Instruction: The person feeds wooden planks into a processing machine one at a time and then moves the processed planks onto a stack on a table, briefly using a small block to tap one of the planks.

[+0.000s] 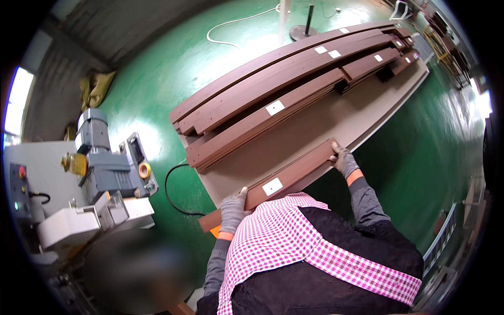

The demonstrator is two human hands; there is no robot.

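Note:
A reddish-brown wooden board (pixel 302 170) with a white label lies across the near side, close to my apron. My left hand (pixel 232 212), in a grey glove, is closed round it near its left end. At its right end my right hand (pixel 344 160), also gloved, grips the edge with the thumb on top. Beneath and beyond it is a pale tabletop (pixel 362 118). Stacks of similar long brown boards (pixel 262 123) rest along the far side of that table, several with white labels.
To the left stands a machine with a grey motor (pixel 110 173), a control box (pixel 20 189) and a roll of tape (pixel 144 169). A black cable (pixel 167 184) runs near the table's left end. Beyond the table, a post on a round base (pixel 303 32) stands on the green floor.

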